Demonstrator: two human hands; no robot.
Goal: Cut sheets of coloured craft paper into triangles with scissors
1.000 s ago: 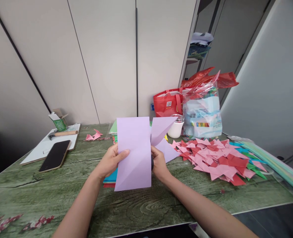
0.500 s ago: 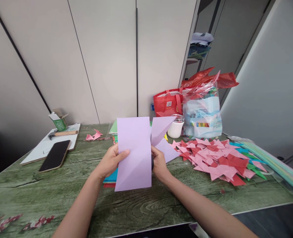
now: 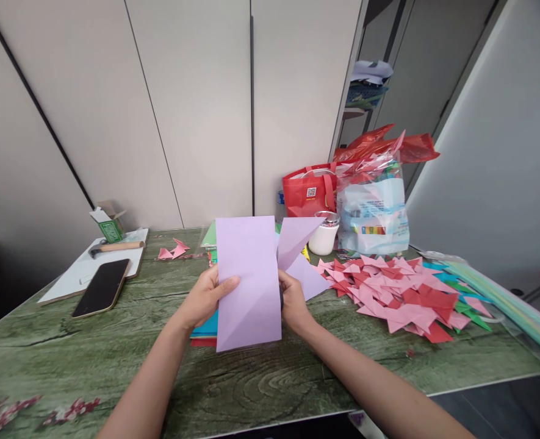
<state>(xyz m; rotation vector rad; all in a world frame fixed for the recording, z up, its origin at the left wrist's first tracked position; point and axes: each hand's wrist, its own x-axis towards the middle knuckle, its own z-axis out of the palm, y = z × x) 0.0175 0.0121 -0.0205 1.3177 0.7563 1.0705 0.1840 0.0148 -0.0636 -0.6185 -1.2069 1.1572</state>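
Observation:
A sheet of lilac paper (image 3: 248, 262) stands upright before me, its left edge pinched in my left hand (image 3: 208, 296) with the thumb on the front. My right hand (image 3: 292, 299) is closed at the sheet's right edge around scissors (image 3: 281, 299). Only a bit of their dark handle shows; the paper and fingers cover the rest. A split runs down from the top, and the narrower lilac strip (image 3: 299, 238) leans away to the right. Behind the sheet, a stack of coloured paper (image 3: 204, 329) is partly hidden.
On the right lies a heap of folded pink and red paper pieces (image 3: 388, 286). Behind it stand a white jar (image 3: 323, 238), a red bag (image 3: 309, 192) and a clear plastic bag (image 3: 373, 213). A phone (image 3: 102, 286), hammer (image 3: 116, 246) and small box (image 3: 109, 224) are on the left.
The lower end of the lilac sheet has swung slightly to the right. Both hands stay almost in the same place.

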